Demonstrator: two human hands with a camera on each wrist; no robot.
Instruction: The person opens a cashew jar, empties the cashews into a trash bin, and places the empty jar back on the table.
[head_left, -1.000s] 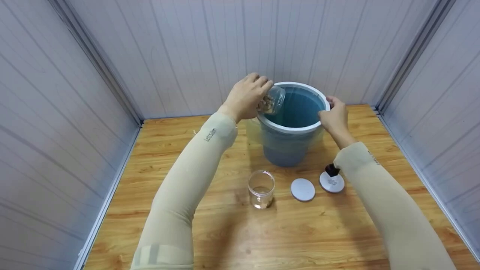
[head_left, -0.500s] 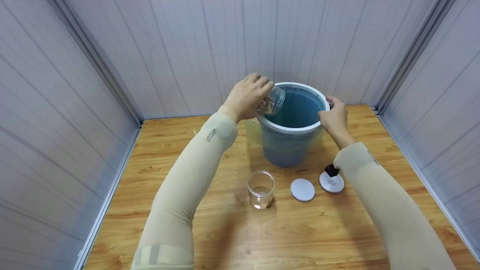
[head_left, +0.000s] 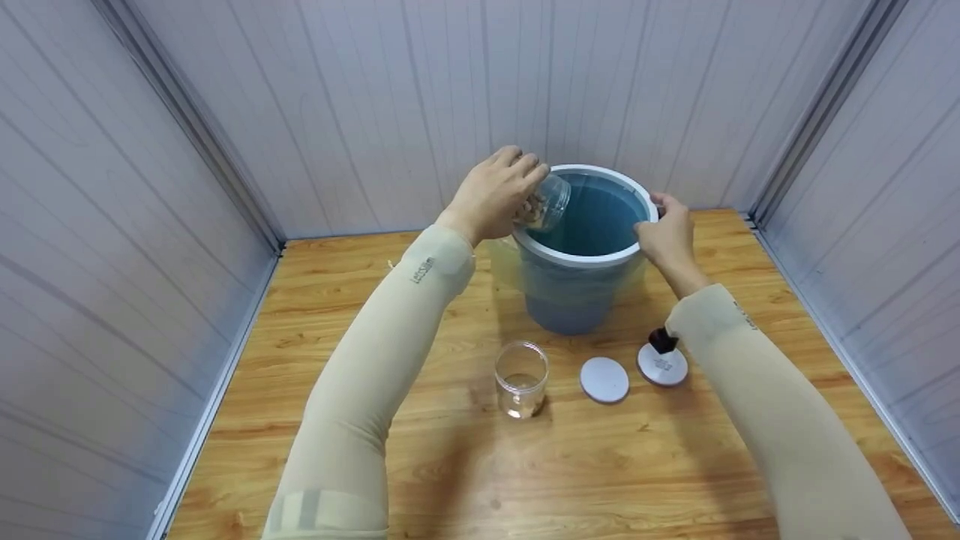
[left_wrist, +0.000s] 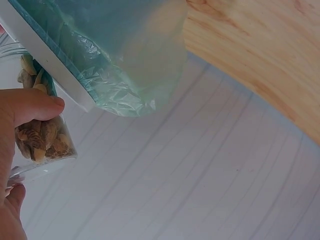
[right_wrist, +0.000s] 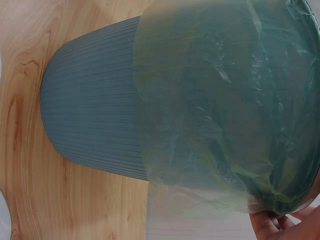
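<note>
My left hand grips a clear jar, tipped on its side with its mouth over the left rim of a blue trash bin. Brown and tan shell-like pieces lie inside the jar, and the thumb presses across its side in the left wrist view. A greenish see-through bag lines the bin and hangs down outside, under a white rim ring. At the bin's right side my right hand pinches the rim, thumb inside and fingers outside. The bin stands upright.
A second clear jar stands upright on the wooden tabletop, in front of the bin. Two white round lids lie to its right, one partly behind the black wrist camera. Pale panel walls enclose the back and sides.
Both hands, the tilted jar and the bin stay in place. The pieces in the tilted jar look slightly shifted.
</note>
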